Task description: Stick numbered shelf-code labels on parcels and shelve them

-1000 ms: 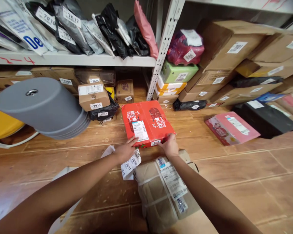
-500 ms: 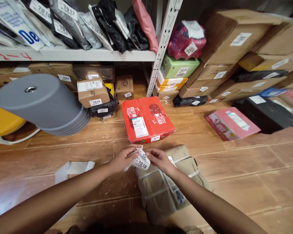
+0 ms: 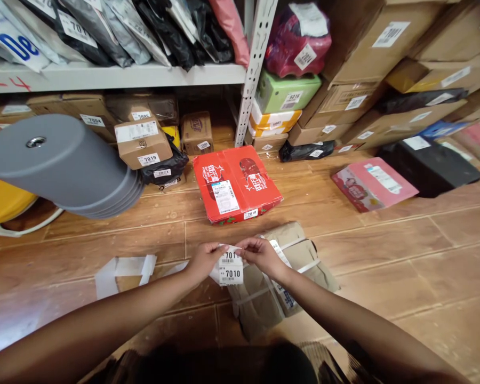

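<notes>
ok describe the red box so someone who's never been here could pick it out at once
Find the white shelf post, then the floor just in front of its foot. The red box lies flat there, beyond the tan bundle. Unlike the pink box to its right, it has a bright red top with white lettering and a 7010 sticker on its near side.

The wooden floor (image 3: 444, 266) carries a red box (image 3: 242, 186) at centre, a beige parcel (image 3: 260, 314) lower down, and a pink box (image 3: 388, 197) beside a black box (image 3: 436, 170) at right. At upper left, a white shelf (image 3: 144, 77) bears bagged parcels (image 3: 128, 42).
</notes>
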The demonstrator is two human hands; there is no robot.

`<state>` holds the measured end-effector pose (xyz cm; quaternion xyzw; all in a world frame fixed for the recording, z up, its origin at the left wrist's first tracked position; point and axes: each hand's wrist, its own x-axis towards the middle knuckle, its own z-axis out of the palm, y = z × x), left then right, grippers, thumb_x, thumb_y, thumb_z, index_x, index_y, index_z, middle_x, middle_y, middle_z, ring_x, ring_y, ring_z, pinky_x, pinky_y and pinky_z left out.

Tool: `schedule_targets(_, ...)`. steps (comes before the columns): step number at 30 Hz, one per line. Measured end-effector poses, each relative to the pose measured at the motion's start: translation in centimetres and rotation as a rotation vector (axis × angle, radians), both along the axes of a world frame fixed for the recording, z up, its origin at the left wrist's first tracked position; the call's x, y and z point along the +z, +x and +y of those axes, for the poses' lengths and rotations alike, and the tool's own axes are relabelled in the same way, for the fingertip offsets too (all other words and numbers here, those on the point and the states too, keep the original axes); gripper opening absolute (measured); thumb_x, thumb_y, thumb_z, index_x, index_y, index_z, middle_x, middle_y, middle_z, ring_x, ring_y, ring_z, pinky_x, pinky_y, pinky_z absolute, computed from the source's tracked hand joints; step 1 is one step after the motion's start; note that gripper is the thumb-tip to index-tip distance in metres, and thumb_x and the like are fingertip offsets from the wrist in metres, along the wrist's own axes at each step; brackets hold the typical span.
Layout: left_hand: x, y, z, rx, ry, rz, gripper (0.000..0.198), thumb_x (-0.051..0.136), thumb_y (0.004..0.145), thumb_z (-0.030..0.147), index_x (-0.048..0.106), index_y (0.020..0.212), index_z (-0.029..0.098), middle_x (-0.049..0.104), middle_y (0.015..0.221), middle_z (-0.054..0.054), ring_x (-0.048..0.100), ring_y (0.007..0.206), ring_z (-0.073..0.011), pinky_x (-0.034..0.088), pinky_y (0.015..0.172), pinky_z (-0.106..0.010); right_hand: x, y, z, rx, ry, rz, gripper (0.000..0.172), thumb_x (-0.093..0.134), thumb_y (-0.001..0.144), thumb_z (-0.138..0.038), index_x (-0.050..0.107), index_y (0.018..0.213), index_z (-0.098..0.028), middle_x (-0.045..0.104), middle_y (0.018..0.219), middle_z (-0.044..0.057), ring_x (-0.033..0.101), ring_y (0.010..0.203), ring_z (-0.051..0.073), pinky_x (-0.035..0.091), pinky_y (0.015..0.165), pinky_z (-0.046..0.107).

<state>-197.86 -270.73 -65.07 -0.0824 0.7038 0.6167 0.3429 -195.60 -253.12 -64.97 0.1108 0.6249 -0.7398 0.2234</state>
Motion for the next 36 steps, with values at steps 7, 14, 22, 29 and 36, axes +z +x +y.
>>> schedule_targets(7,0.3,0.9,0.1,-0.004,0.026,0.002,0.042,0.07,0.057,0.051,0.067,0.076,0.014,0.071,0.073,-0.005,0.06,0.063,-0.0169,0.043,0.059,-0.027,-0.2,0.9,-0.6,-0.115,-0.005,-0.01,0.038,0.08,0.053,-0.051,0.065,0.066,-0.018,0.057,0.052,-0.005,0.044,0.046,0.008,0.034,0.047,0.024)
schedule_targets(14,0.2,4.7,-0.5,-0.192,-0.196,0.094,0.041,0.056,0.07,0.057,0.057,0.061,0.016,0.056,0.056,0.001,0.049,0.056,-0.014,0.035,0.052,-0.025,-1.4,6.8,-2.6,-0.227,-0.031,-0.174,0.044,0.08,0.051,-0.055,0.062,0.067,-0.018,0.056,0.051,-0.005,0.041,0.043,0.006,0.031,0.044,0.023)
schedule_targets(22,1.1,7.0,0.1,-0.62,-0.258,0.012,0.036,0.058,0.069,0.05,0.064,0.07,0.014,0.06,0.065,0.001,0.053,0.064,-0.0156,0.034,0.056,-0.024,0.2,4.4,8.9,-0.041,0.223,-0.012,0.039,0.075,0.06,-0.055,0.064,0.068,-0.018,0.059,0.059,-0.002,0.047,0.048,0.009,0.037,0.047,0.024)
schedule_targets(29,3.2,7.1,-2.0,-1.246,-0.547,0.103,0.03,0.055,0.075,0.032,0.071,0.098,0.022,0.072,0.103,-0.006,0.064,0.099,-0.0276,0.044,0.081,-0.032,0.4,2.8,27.8,0.216,0.87,0.105,0.013,0.07,0.058,-0.028,0.061,0.056,-0.019,0.059,0.056,0.0,0.049,0.053,0.013,0.04,0.055,0.027)
schedule_targets(36,0.4,7.4,-2.1,-1.333,-0.578,0.169,0.032,0.052,0.077,0.034,0.071,0.1,0.021,0.072,0.103,-0.009,0.064,0.101,-0.0292,0.046,0.084,-0.035,-6.1,3.5,23.5,0.16,0.789,0.129,0.009,0.06,0.062,-0.024,0.059,0.069,-0.018,0.065,0.077,0.004,0.059,0.076,0.018,0.048,0.069,0.031)
